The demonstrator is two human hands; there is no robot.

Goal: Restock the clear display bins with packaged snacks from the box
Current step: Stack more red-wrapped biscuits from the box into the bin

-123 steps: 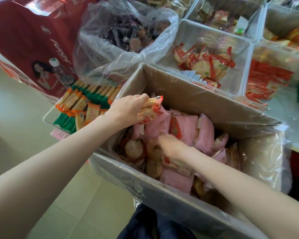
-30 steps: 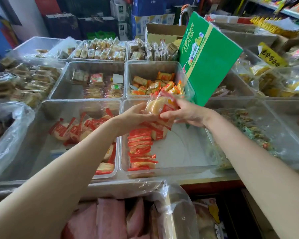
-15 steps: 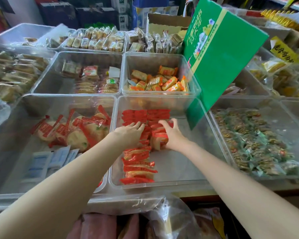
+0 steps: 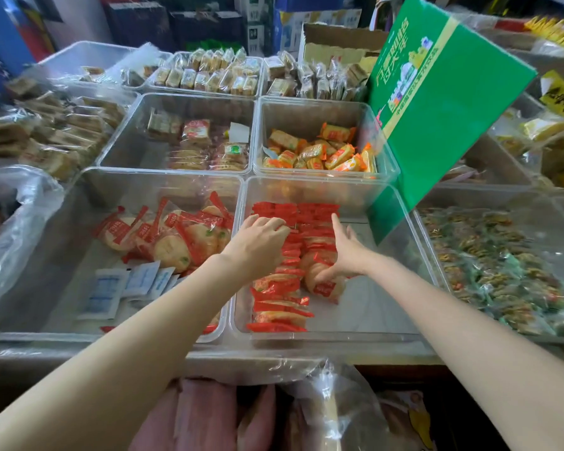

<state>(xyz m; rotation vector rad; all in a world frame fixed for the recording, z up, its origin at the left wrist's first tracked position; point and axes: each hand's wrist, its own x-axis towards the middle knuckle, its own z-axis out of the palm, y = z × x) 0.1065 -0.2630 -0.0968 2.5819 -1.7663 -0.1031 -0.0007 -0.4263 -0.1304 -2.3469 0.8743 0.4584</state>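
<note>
A clear display bin (image 4: 365,335) in the front row holds a line of rice cracker packets (image 4: 279,307) with red wrapper ends, standing on edge. My left hand (image 4: 258,245) is over the middle of that line, its fingers curled onto the packet tops. My right hand (image 4: 347,252) lies against the line's right side with straight fingers, and its thumb rests across a small bunch of cracker packets (image 4: 324,284). At the bottom edge is the box (image 4: 205,418), lined with clear plastic and holding pink packets.
The clear bin (image 4: 46,288) to the left holds round crackers and white sachets. Behind it are bins of orange snacks (image 4: 319,154) and biscuits (image 4: 196,141). A green carton (image 4: 437,102) leans over the right rear corner. Green-wrapped sweets (image 4: 502,265) fill the bin on the right.
One second ago both hands held a bunch of cracker packets above the bin. They lowered it into the line, and my right hand's fingers have since straightened beside it.
</note>
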